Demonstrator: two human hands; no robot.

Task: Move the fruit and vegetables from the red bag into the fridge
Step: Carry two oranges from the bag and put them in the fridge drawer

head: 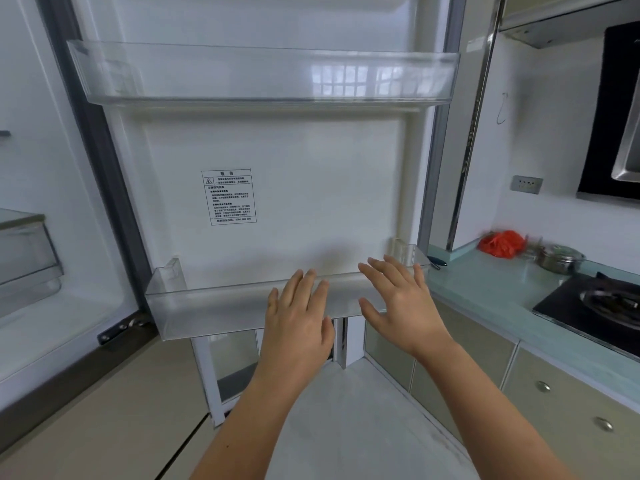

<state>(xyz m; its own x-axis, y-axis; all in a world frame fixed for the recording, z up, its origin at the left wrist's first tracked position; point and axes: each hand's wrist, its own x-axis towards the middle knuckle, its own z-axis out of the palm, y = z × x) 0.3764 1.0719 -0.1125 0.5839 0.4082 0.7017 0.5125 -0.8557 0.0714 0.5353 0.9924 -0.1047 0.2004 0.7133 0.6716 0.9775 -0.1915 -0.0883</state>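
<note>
Both hands were raised in front of the open fridge door (311, 188) and held nothing. The left hand (298, 317) and the right hand (398, 299) each had straight, spread fingers and palms turned towards the lower door shelf (207, 306), with the right hand slightly farther and to the right. Whether any fingertip touched the shelf's clear front could not be told. Nothing showed in that shelf or in the upper door shelf (207, 77). The fridge (52, 161) compartment lay to the left, with a clear drawer (24, 251) at its edge. The red bag (502, 242) sat well apart at the far right on the pale green countertop (485, 289), near the wall and just beside a steel pot (559, 259); its contents could not be made out. Judged from this, the task looked to be at its start, with the door open and the fetching not yet begun. The next move would call for turning right, reaching across the counter and gripping the bag or a piece from it, then carrying that back left to a shelf or the drawer
</note>
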